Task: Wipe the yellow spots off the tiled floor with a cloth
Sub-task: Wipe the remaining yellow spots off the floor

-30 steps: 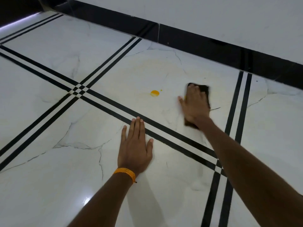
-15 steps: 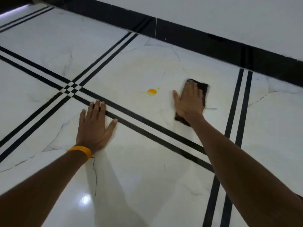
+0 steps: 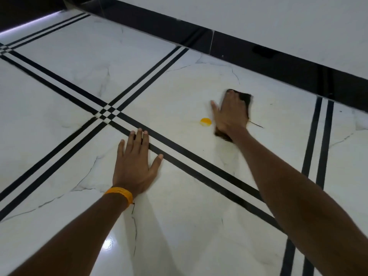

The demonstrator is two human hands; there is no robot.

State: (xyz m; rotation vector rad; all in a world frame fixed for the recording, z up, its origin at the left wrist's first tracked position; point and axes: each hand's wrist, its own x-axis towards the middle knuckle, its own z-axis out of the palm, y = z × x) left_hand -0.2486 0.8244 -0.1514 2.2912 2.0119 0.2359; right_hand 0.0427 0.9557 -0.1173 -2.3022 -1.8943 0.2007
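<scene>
Since half a second ago, our right hand [image 3: 231,114] and the dark brown cloth [image 3: 246,99] have slid up to the round yellow spot [image 3: 205,122], now just beside it on the glossy white tiled floor [image 3: 79,62]. Right fingers: straight, pressing the cloth flat. Left hand [image 3: 135,166], orange woven wristband [image 3: 119,194]: spread flat on the floor, holding nothing.

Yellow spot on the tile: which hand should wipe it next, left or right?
Right. The right hand presses the dark cloth flat, just beside the yellow spot. The left hand lies bare on the floor, farther off, likely as a brace.
</scene>
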